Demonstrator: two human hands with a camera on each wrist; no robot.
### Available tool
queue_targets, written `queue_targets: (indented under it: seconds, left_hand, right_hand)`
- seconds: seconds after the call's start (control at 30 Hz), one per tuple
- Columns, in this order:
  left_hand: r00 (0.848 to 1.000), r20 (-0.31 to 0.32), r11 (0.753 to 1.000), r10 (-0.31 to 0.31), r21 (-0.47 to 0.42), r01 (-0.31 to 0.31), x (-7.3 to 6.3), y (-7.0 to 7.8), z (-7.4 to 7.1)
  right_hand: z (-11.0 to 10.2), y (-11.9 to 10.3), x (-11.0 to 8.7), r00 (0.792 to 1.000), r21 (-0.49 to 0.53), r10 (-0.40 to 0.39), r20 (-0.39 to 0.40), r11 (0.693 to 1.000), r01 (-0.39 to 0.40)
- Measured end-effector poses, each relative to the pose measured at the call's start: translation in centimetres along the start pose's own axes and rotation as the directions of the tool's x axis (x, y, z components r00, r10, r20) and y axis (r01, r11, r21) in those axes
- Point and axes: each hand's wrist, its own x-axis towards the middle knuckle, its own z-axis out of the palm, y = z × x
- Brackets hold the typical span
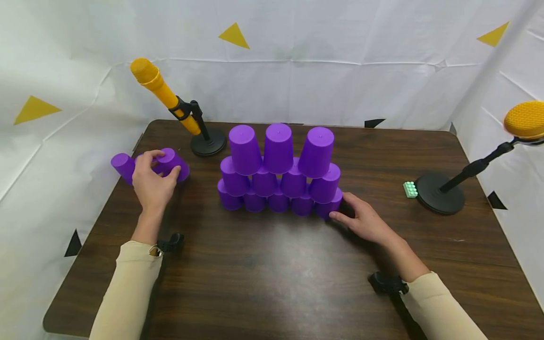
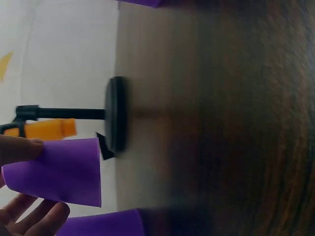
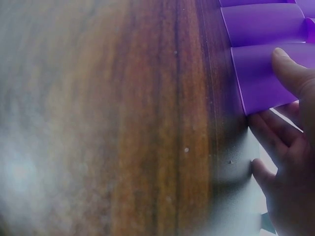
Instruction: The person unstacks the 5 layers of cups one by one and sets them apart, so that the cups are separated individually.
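Purple cups stand upside down in a stacked wall (image 1: 278,184) in the middle of the table. Its two lower rows hold several cups each, and its top row has three. My left hand (image 1: 154,182) pinches a single purple cup (image 1: 173,165) between thumb and fingers, left of the wall. In the left wrist view that held cup (image 2: 64,172) is mouth down, raised off the table. Another purple cup (image 1: 123,167) is beyond the left hand, with one more partly hidden. My right hand (image 1: 363,219) grips the bottom row's rightmost cup (image 3: 266,78), thumb in front and fingers round its side.
A yellow microphone (image 1: 159,89) on a black stand (image 1: 208,142) is at the back left. On the right a yellow round-headed microphone (image 1: 524,120) has a black base (image 1: 440,193), with a mint toy brick (image 1: 410,189) beside it. White sheeting (image 1: 340,89) surrounds the table.
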Motion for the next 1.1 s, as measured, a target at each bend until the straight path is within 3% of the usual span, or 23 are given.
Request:
queue_targets:
  seconds: [0.27,0.5,0.9,1.0,1.1]
  left_hand:
    - [0.999,0.021,0.993,-0.044,0.114,0.041,0.3,-1.2,1.0]
    - [0.998,0.012,0.990,-0.064,0.129,0.062,0.0,-2.0,1.5]
    - [0.997,0.000,0.987,-0.082,0.142,0.081,-0.4,-1.8,1.3]
    - [0.998,-0.026,0.988,-0.065,0.138,0.068,-0.5,-1.5,0.9]
    - [0.995,-0.104,0.994,-0.003,0.112,0.015,-0.3,-0.9,0.6]
  right_hand:
    - [0.0,0.0,0.0,1.000,0.003,-0.001,-0.002,1.000,0.001]
    - [0.1,0.1,0.0,1.000,0.001,-0.002,-0.001,1.000,0.002]
    - [0.1,0.3,0.0,1.000,0.001,-0.001,-0.004,1.000,0.001]
    - [0.1,0.3,0.0,1.000,0.000,-0.002,-0.004,1.000,0.002]
    - [0.1,0.4,-0.1,1.000,-0.003,-0.005,-0.008,1.000,0.005]
